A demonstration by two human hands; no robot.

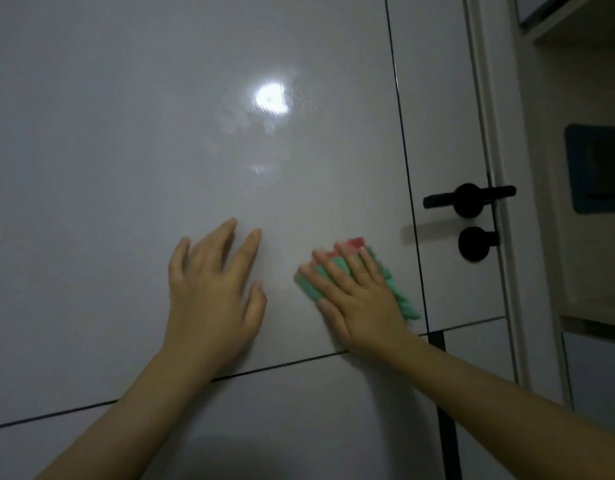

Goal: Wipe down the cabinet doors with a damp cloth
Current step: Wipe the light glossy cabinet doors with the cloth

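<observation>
A glossy white cabinet door (160, 150) fills most of the view, with a bright light reflected on it and faint wet streaks near the glare. My right hand (358, 299) presses a green and red cloth (392, 278) flat against the door's lower right part, fingers straight and spread. The cloth is blurred and shows around the fingers. My left hand (212, 292) lies flat on the door to the left of the cloth, fingers spread, holding nothing.
A dark gap (406, 168) runs down the door's right edge, with a narrow panel beyond. A horizontal seam (91, 407) separates a lower door. A black lever handle (468, 199) and round knob (475, 243) sit on a room door at right. A dark wall box (597, 168) hangs further right.
</observation>
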